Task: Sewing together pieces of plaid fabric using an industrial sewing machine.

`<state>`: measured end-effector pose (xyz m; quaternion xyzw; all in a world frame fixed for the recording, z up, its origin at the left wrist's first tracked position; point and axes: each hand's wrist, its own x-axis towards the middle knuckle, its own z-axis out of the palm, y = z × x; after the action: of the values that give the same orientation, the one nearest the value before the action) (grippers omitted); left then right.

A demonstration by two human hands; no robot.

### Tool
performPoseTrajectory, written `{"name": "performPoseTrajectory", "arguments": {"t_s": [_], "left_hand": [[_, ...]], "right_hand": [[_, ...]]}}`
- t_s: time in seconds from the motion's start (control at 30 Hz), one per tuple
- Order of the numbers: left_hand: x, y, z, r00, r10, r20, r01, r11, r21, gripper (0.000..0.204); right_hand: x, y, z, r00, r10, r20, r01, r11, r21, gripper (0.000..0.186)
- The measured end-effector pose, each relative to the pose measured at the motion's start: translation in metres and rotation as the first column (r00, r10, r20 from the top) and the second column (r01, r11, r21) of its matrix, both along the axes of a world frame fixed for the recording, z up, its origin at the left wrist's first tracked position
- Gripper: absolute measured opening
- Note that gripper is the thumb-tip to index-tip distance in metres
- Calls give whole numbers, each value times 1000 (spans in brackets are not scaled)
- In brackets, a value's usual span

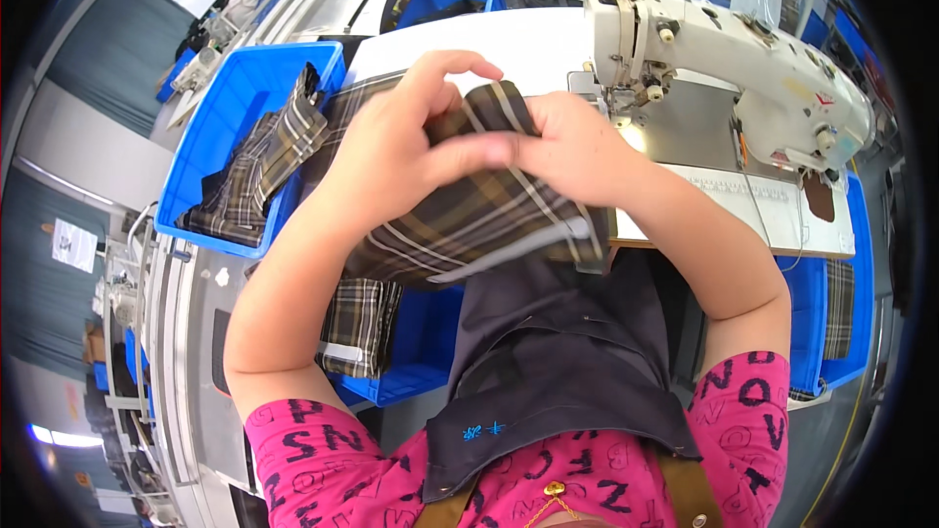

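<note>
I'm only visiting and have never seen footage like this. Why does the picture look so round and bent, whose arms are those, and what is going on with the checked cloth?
The picture comes from a wide fisheye camera worn on a person's head, looking down, so straight edges curve near the rim. The two bare arms rising from below belong to that person.

The left hand and right hand together hold a folded piece of brown plaid fabric above the lap, fingers pinching its upper edge.

Beyond them stands a white industrial sewing machine on a pale work table. To the left, a blue plastic bin holds more plaid pieces; another blue bin sits lower down.
</note>
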<state>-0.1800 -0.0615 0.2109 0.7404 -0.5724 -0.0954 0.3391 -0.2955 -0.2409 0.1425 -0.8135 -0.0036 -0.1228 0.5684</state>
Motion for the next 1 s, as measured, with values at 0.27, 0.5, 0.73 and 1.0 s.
{"name": "performPoseTrajectory", "arguments": {"t_s": [0.27, 0.5, 0.73, 1.0], "left_hand": [[86, 78, -92, 883, 207, -421, 6, 893, 450, 19], [124, -30, -49, 888, 206, -410, -293, 942, -161, 25], [109, -191, -161, 996, 72, 50, -76, 994, 82, 35], [70, -203, -228, 977, 181, 112, -179, 983, -23, 34]], "right_hand": [[-49, 11, -46, 985, 14, 170, -35, 992, 123, 24], [-51, 21, -88, 995, 100, -17, -62, 731, 680, 36], [-58, -36, -134, 985, -98, 141, 146, 913, -381, 34], [-70, -100, -134, 964, -60, 260, 252, 525, -813, 23]]}}
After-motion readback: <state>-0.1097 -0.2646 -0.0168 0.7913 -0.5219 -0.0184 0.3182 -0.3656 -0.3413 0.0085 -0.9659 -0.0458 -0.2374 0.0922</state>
